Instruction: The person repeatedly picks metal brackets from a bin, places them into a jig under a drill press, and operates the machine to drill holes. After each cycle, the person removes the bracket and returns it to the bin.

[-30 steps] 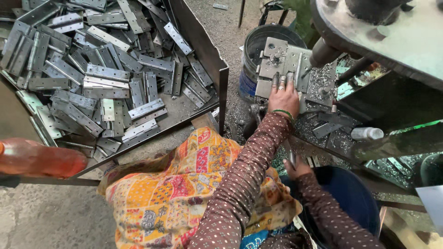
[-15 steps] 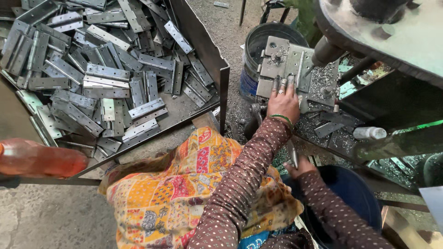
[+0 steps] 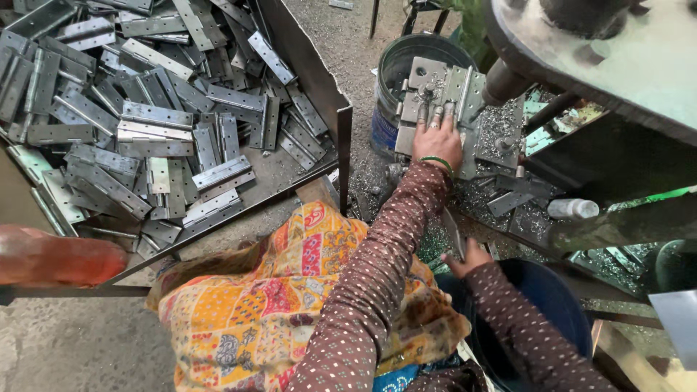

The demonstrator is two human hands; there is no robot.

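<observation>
Here, both hands were at the drill press.
A tray (image 3: 330,109) of steel hinges (image 3: 156,138) sat far left; the left hand (image 3: 438,139) lay flat, fingers spread, on the hinge plate (image 3: 444,87) in the jig; the right hand (image 3: 468,255), lower, gripped a metal strip (image 3: 452,231), fingers curled around it.

The left hand (image 3: 438,138) now lies flat on the metal jig plate (image 3: 450,94) with its fingers spread toward the plate's middle; a second ago it sat a little nearer the plate's lower edge, fingers reaching upward, so it has slid slightly forward. The right hand (image 3: 467,258) has lifted somewhat from beside the blue bucket (image 3: 559,305) and now grips a flat metal strip (image 3: 452,234), which stands more upright than before.
</observation>
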